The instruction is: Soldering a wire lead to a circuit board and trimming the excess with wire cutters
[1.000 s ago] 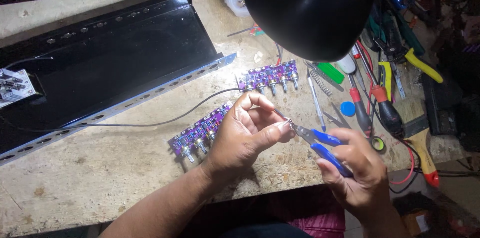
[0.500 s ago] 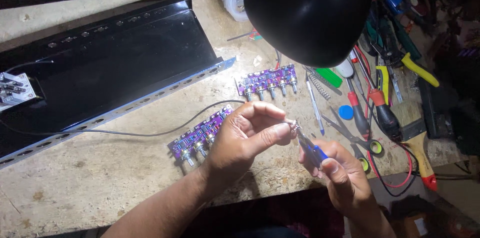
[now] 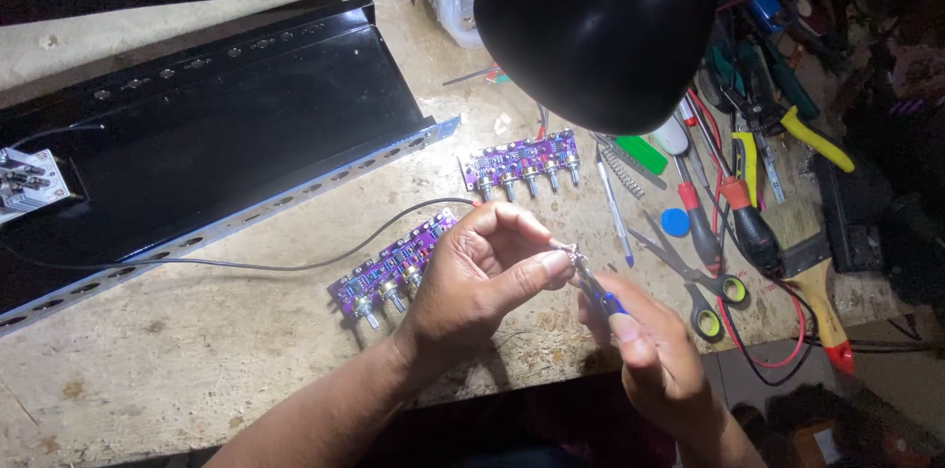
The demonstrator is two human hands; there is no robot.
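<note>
My left hand [image 3: 487,276] pinches a small metal part [image 3: 571,253] between thumb and forefinger above the workbench edge. My right hand [image 3: 655,355] grips blue-handled pliers [image 3: 602,298], whose jaws meet that small part. Just left of my left hand lies a purple circuit board with a row of knobs [image 3: 389,266]. A second purple board [image 3: 522,165] lies farther back, under the lamp. A thin black wire [image 3: 295,256] runs across the bench toward my left hand.
A long black metal chassis [image 3: 217,133] fills the left of the bench. A black lamp shade [image 3: 610,20] hangs over the centre. Scissors [image 3: 689,276], screwdrivers [image 3: 738,217], a brush [image 3: 807,261] and other hand tools crowd the right side.
My right hand has turned and drawn in, so the pliers' blue handles are now mostly hidden in my fist. My left hand keeps its pinch on the small part.
</note>
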